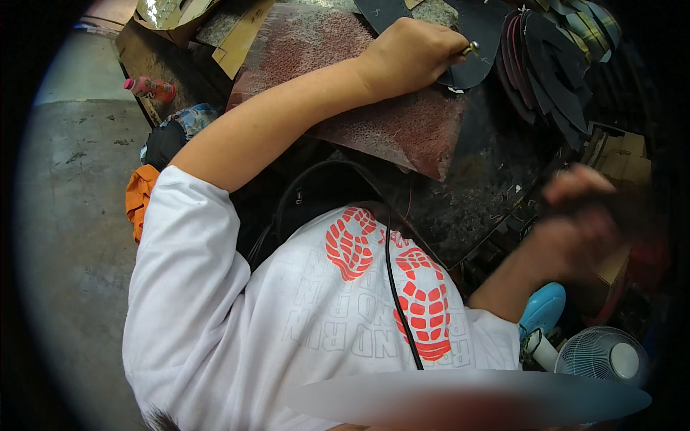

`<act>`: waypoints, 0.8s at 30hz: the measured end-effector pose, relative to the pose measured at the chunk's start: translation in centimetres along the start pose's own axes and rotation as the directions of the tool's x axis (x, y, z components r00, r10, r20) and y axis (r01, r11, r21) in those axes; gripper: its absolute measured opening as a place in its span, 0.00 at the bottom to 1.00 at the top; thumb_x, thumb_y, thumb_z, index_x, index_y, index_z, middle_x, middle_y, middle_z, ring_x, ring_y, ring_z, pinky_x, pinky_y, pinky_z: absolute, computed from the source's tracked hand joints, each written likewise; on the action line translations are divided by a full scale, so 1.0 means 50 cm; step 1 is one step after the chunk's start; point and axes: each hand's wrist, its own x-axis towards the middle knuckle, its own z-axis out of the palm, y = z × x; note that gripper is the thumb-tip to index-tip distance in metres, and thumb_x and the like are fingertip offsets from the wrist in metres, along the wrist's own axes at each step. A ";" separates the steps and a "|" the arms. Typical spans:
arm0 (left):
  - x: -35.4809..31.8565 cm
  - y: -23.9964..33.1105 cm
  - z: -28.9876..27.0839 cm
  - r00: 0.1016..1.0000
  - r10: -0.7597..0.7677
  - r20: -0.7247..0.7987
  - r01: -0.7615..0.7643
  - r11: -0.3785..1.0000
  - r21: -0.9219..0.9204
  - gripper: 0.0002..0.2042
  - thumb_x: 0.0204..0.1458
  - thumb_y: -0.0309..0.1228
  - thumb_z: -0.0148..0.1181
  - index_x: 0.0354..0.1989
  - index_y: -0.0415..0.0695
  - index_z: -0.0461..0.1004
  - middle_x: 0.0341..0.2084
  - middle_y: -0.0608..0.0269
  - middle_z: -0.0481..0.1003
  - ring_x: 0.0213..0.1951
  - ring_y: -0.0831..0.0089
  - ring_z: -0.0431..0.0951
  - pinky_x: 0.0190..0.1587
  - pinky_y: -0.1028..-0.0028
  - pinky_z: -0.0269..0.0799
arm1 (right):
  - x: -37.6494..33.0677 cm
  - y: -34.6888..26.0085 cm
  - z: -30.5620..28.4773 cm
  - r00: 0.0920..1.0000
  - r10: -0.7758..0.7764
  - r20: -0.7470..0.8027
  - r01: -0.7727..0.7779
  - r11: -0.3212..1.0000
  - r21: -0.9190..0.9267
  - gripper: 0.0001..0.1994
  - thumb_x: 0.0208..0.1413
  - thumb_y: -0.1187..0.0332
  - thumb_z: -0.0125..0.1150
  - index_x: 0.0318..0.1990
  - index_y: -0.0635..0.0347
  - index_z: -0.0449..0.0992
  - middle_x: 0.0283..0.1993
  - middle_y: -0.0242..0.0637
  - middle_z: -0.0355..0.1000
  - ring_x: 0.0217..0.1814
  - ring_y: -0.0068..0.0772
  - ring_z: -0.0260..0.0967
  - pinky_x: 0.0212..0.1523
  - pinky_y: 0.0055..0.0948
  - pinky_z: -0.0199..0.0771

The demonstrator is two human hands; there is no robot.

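My left hand (413,57) is closed around a slim tool with a shiny metal end (471,48), most of it hidden in the fist. Under that hand lies a curved black cut piece (485,32), partly over a worn reddish board (395,126) on the dark table. At the right, off the table's edge, my right hand (575,241) is smeared by motion. A dark flat piece (611,205) shows between its thumb and fingers, its outline too blurred to make out.
Stacked curved black pieces (550,68) lie at the far right, beside plaid ones (586,29). Cardboard boxes (622,158) stand at the right, above a fan (604,355). A pink bottle (151,89) lies at the left, with orange cloth (140,197) below. A black cable (392,287) crosses my shirt.
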 end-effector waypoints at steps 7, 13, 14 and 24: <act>0.004 -0.006 -0.004 0.986 -0.123 -0.110 0.107 0.984 -0.140 0.09 0.54 0.36 0.67 0.36 0.42 0.81 0.27 0.56 0.81 0.31 0.58 0.83 0.35 0.67 0.78 | -0.045 0.081 0.075 0.929 0.334 0.158 -0.249 0.882 -0.400 0.25 0.66 0.62 0.63 0.70 0.42 0.69 0.50 0.50 0.80 0.41 0.35 0.83 0.40 0.34 0.78; 0.005 -0.019 -0.011 0.722 -0.670 0.171 0.511 0.351 -0.785 0.09 0.60 0.31 0.64 0.35 0.37 0.78 0.25 0.61 0.80 0.28 0.71 0.81 0.33 0.73 0.77 | -0.073 0.090 0.079 0.903 0.387 0.184 -0.248 0.822 -0.513 0.27 0.65 0.60 0.64 0.70 0.42 0.68 0.48 0.50 0.81 0.44 0.46 0.83 0.40 0.38 0.79; 0.010 -0.022 -0.012 0.665 -0.712 0.225 0.475 0.172 -0.863 0.09 0.62 0.28 0.62 0.34 0.34 0.77 0.25 0.63 0.79 0.27 0.77 0.79 0.32 0.76 0.77 | -0.076 0.093 0.079 0.903 0.389 0.184 -0.247 0.819 -0.518 0.27 0.65 0.60 0.64 0.70 0.42 0.68 0.47 0.50 0.81 0.43 0.46 0.83 0.40 0.37 0.79; 0.014 -0.001 -0.036 0.751 -0.622 0.223 0.617 0.540 -0.573 0.08 0.61 0.27 0.63 0.34 0.33 0.77 0.24 0.62 0.80 0.26 0.80 0.79 0.31 0.76 0.77 | -0.070 0.090 0.080 0.904 0.361 0.231 -0.192 0.823 -0.534 0.27 0.65 0.58 0.63 0.71 0.40 0.66 0.48 0.50 0.81 0.44 0.48 0.83 0.39 0.39 0.79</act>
